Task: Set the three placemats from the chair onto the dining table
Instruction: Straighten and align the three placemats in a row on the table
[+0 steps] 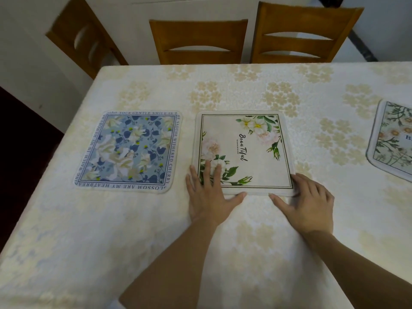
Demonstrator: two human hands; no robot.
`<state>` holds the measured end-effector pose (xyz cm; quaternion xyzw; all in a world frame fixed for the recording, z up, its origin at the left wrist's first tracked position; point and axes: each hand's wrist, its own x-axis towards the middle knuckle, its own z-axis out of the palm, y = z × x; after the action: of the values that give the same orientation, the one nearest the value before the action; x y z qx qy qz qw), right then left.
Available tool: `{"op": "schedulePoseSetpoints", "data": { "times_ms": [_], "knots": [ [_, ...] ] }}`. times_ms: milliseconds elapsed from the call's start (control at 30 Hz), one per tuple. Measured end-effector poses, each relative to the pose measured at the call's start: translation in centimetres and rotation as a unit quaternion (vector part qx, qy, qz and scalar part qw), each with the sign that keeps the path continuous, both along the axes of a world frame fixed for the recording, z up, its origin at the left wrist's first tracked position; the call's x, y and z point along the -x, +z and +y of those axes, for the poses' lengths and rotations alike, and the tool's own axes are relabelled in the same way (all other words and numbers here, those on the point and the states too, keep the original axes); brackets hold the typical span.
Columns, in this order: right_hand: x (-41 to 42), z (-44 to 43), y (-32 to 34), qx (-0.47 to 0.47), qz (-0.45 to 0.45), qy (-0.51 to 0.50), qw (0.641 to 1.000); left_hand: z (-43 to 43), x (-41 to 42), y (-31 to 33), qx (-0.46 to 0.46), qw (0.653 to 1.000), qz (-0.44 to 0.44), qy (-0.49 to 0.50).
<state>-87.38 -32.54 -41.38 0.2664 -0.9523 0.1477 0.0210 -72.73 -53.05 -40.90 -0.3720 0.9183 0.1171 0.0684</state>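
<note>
Three placemats lie flat on the dining table [245, 253]. A blue floral placemat [128, 150] is at the left. A cream placemat with white roses [243, 150] lies in the middle. A green floral placemat [392, 139] sits at the right, cut off by the frame edge. My left hand [208, 195] rests flat on the near left corner of the cream placemat, fingers spread. My right hand [307, 204] lies flat at its near right corner, fingers touching the mat's edge.
The table wears a cream tablecloth with beige flower patches. Three wooden chairs [198, 41] stand along the far side, one [82, 41] angled at the far left corner, another [305, 34] at the right. A dark floor lies past the table's left edge.
</note>
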Motion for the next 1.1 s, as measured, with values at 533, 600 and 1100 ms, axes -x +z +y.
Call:
{"op": "schedulePoseSetpoints", "data": {
  "times_ms": [533,600,1100],
  "knots": [
    [0.0,0.0,0.0,0.013,-0.002,0.005,1.0,0.4,-0.4,0.2,0.02,0.998,0.053,0.036],
    [0.2,0.1,0.0,0.005,-0.004,0.005,1.0,0.5,-0.3,0.3,0.034,0.996,0.074,0.048],
    [0.1,0.0,0.0,-0.016,0.008,-0.003,1.0,0.2,-0.1,-0.9,0.073,0.99,0.117,0.034]
  ]
}}
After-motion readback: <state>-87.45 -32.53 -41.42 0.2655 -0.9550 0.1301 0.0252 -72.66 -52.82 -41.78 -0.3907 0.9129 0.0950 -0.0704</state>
